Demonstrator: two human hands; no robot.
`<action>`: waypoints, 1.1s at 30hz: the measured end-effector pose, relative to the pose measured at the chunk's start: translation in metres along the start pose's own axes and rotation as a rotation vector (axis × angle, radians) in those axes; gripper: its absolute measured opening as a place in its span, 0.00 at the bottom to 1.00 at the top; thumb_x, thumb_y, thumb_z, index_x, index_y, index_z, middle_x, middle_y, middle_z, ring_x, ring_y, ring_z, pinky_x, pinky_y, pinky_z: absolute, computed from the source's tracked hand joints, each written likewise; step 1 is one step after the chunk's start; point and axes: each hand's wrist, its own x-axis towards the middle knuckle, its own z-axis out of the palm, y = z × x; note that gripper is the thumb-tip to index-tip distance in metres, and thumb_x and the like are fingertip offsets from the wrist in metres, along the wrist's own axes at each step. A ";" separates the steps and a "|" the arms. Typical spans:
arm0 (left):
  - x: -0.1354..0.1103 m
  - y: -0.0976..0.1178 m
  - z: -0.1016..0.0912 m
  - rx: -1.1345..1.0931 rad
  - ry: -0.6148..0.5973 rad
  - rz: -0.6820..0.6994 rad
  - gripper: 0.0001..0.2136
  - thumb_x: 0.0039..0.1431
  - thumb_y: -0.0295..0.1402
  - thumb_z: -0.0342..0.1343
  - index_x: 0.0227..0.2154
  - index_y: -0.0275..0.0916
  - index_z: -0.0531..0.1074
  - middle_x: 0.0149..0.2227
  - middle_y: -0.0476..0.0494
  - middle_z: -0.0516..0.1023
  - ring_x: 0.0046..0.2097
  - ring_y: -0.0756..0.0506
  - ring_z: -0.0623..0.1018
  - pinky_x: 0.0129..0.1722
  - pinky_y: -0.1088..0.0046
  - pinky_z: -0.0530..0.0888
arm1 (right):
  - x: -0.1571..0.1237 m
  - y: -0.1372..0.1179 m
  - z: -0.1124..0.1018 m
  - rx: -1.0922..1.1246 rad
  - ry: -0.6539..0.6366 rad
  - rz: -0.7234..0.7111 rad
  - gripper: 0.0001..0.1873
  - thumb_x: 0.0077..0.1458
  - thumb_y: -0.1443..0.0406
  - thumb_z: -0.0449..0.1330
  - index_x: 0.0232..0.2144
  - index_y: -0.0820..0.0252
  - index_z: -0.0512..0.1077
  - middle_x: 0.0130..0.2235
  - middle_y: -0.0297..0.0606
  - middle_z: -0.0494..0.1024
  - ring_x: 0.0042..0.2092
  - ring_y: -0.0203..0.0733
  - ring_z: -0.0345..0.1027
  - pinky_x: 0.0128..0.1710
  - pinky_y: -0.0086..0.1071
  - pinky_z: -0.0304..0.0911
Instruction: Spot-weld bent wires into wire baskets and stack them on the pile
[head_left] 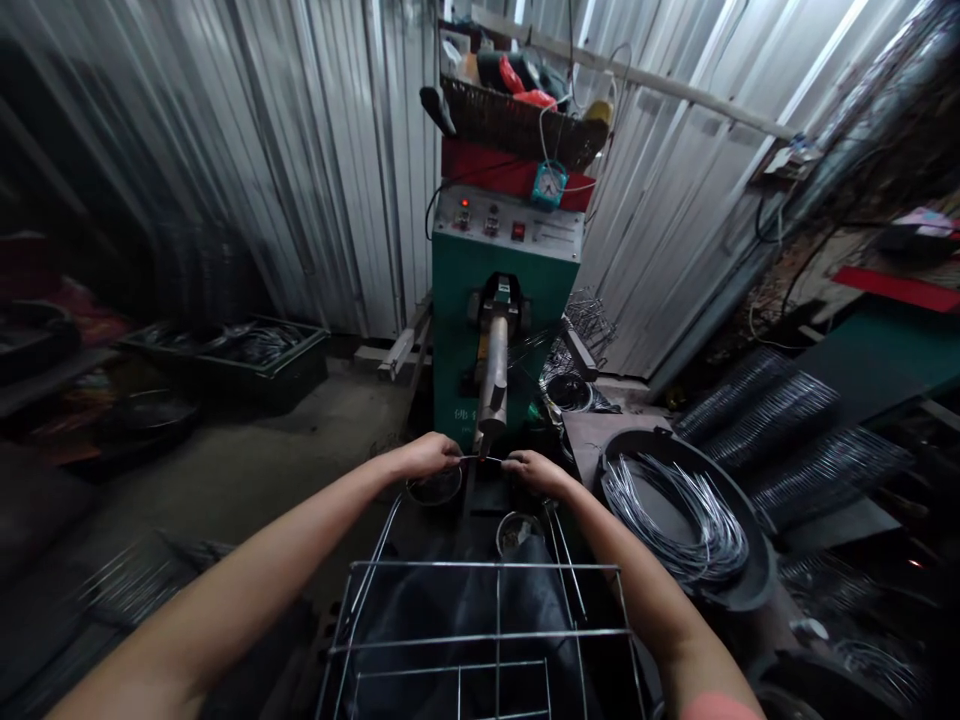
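Observation:
At the tip of the metal electrode arm [493, 370] of a green spot welding machine [454, 320], my left hand [429, 456] pinches a thin metal wire [468, 458] from the left. Opposite it, my right hand [534, 470] is closed on the wire's right side. The wire's middle lies right under the electrode tip, where a small reddish spot shows; I cannot tell whether they touch. A wire frame [498, 637] of crossed rods is close to me, below both hands, with rods reaching up toward them. Its lower part is cut off by the picture edge.
A round black tub [761, 575] of bent wire rings [705, 520] stands at right, beside stacked wire grids [780, 400]. A dark green bin [292, 375] of metal parts sits at left. A small round container [517, 530] is below my right hand. Corrugated metal wall [337, 150] rises behind.

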 end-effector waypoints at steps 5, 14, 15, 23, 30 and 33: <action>-0.006 0.004 -0.001 -0.016 -0.021 -0.008 0.15 0.52 0.40 0.48 0.35 0.36 0.73 0.14 0.53 0.64 0.15 0.52 0.64 0.17 0.77 0.60 | 0.000 0.003 0.002 0.119 -0.029 0.072 0.15 0.54 0.56 0.53 0.24 0.61 0.62 0.16 0.24 0.56 0.16 0.26 0.46 0.14 0.22 0.42; -0.003 0.005 -0.006 0.006 -0.027 -0.022 0.17 0.50 0.44 0.51 0.36 0.36 0.74 0.16 0.53 0.65 0.16 0.52 0.65 0.17 0.78 0.62 | -0.001 -0.001 0.003 0.184 -0.040 0.091 0.15 0.56 0.57 0.52 0.23 0.61 0.62 0.14 0.22 0.56 0.13 0.25 0.44 0.12 0.22 0.40; -0.005 0.005 -0.006 0.016 -0.023 -0.023 0.18 0.50 0.44 0.52 0.37 0.36 0.74 0.16 0.53 0.65 0.16 0.52 0.65 0.18 0.77 0.62 | -0.003 -0.001 0.005 0.187 -0.032 0.088 0.16 0.56 0.57 0.51 0.23 0.61 0.62 0.13 0.22 0.55 0.13 0.25 0.44 0.12 0.22 0.40; -0.032 0.014 0.000 0.199 0.021 0.007 0.14 0.52 0.35 0.47 0.36 0.35 0.74 0.21 0.49 0.70 0.22 0.51 0.68 0.22 0.78 0.64 | -0.027 0.001 0.027 0.158 0.067 0.034 0.15 0.55 0.58 0.54 0.22 0.62 0.64 0.15 0.24 0.58 0.15 0.25 0.48 0.15 0.22 0.44; -0.048 0.029 -0.010 0.352 0.139 0.067 0.14 0.52 0.34 0.47 0.36 0.35 0.75 0.28 0.44 0.75 0.32 0.47 0.72 0.31 0.76 0.66 | -0.034 -0.009 0.029 0.090 0.161 -0.080 0.16 0.56 0.57 0.52 0.23 0.63 0.65 0.16 0.26 0.59 0.17 0.27 0.51 0.19 0.24 0.47; -0.062 0.037 -0.010 0.375 0.172 0.102 0.14 0.52 0.36 0.47 0.34 0.36 0.76 0.31 0.42 0.77 0.34 0.46 0.73 0.35 0.74 0.66 | -0.040 -0.008 0.034 0.045 0.152 -0.117 0.17 0.57 0.57 0.51 0.24 0.63 0.66 0.17 0.27 0.60 0.18 0.29 0.52 0.20 0.24 0.48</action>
